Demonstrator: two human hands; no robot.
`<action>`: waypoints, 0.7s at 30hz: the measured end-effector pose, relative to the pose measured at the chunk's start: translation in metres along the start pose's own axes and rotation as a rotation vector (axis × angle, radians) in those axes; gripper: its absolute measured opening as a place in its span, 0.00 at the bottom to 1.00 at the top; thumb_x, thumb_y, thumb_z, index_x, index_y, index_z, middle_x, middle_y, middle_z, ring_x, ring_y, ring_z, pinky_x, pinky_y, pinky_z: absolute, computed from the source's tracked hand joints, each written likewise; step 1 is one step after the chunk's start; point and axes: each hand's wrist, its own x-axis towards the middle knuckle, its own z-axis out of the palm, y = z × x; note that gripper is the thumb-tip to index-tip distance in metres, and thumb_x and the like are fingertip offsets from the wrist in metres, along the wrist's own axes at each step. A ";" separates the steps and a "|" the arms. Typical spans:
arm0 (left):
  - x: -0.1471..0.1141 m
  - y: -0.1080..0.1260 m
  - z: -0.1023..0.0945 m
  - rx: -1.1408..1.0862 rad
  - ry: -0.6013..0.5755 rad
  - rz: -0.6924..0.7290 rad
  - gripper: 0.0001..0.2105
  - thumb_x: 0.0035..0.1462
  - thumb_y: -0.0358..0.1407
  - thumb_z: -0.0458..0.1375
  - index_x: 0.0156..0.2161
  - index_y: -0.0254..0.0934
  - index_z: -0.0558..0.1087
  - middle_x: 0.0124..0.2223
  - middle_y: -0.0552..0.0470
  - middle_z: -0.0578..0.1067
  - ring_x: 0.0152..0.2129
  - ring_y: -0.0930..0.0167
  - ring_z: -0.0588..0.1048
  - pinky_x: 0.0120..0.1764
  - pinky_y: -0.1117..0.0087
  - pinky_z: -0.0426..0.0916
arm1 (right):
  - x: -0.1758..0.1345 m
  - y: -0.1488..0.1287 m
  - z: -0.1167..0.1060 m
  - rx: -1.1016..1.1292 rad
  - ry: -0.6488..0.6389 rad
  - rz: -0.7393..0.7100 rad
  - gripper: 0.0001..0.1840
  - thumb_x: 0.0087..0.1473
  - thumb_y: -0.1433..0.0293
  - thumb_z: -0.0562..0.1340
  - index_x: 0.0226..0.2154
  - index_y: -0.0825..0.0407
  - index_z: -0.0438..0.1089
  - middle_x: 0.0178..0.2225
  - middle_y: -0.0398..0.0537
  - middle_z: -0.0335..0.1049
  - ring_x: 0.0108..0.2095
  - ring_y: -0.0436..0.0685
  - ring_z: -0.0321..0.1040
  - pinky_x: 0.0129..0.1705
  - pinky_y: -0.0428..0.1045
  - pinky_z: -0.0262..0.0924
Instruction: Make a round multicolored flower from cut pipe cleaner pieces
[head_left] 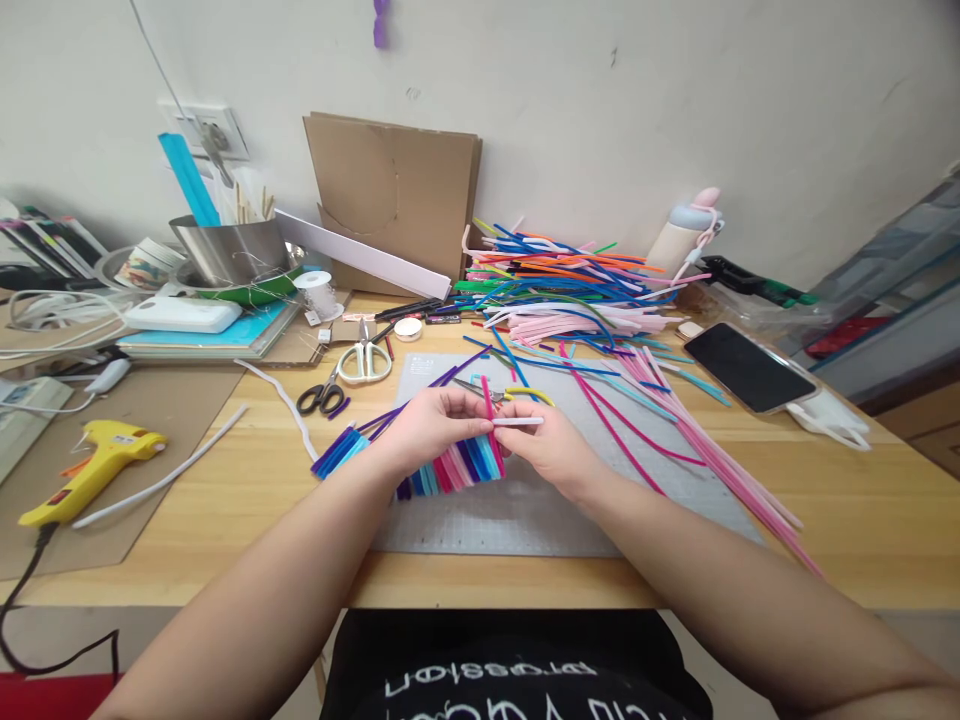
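My left hand (pixel 439 425) is closed, thumb and fingers pinching the top of a row of pipe cleaners (pixel 454 468). The row hangs in short pink, purple, blue and teal strips below that hand. A magenta pipe cleaner (pixel 487 390) stands up between my two hands, at the row's right end. Beside it, my right hand (pixel 551 445) is closed in a pinch, its fingertips meeting the left thumb. A white pipe cleaner end (pixel 525 421) sticks out to the right across the right fingers. My fingers hide the exact grip. Yellow-handled pliers (pixel 531 396) lie just behind.
A grey cutting mat (pixel 472 530) lies beneath the hands. Loose pink pipe cleaners (pixel 697 440) stretch along its right side, with a big multicoloured pile (pixel 570 285) behind. Left are black scissors (pixel 322 397), cream scissors (pixel 365 362) and a yellow glue gun (pixel 97 465). A phone (pixel 750 367) rests right.
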 end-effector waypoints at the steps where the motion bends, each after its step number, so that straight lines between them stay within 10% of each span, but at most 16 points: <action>1: -0.001 0.001 0.000 0.009 -0.006 -0.002 0.10 0.43 0.36 0.66 0.30 0.32 0.73 0.28 0.54 0.75 0.26 0.75 0.72 0.36 0.71 0.67 | 0.000 -0.001 -0.001 -0.010 -0.006 0.000 0.08 0.45 0.66 0.62 0.26 0.52 0.63 0.21 0.39 0.61 0.23 0.48 0.58 0.27 0.46 0.53; 8: -0.003 0.002 -0.001 0.102 -0.070 -0.020 0.09 0.45 0.37 0.64 0.30 0.32 0.73 0.28 0.54 0.74 0.25 0.75 0.71 0.34 0.72 0.65 | -0.001 -0.011 -0.009 -0.149 -0.014 -0.131 0.06 0.44 0.69 0.61 0.30 0.52 0.65 0.31 0.44 0.66 0.32 0.51 0.64 0.35 0.48 0.60; 21: -0.001 -0.005 -0.002 0.026 -0.103 -0.086 0.12 0.44 0.38 0.65 0.32 0.33 0.72 0.31 0.52 0.75 0.28 0.74 0.72 0.36 0.71 0.65 | 0.001 -0.007 -0.007 0.108 -0.113 0.060 0.09 0.44 0.69 0.63 0.31 0.54 0.67 0.25 0.41 0.67 0.22 0.46 0.61 0.23 0.43 0.52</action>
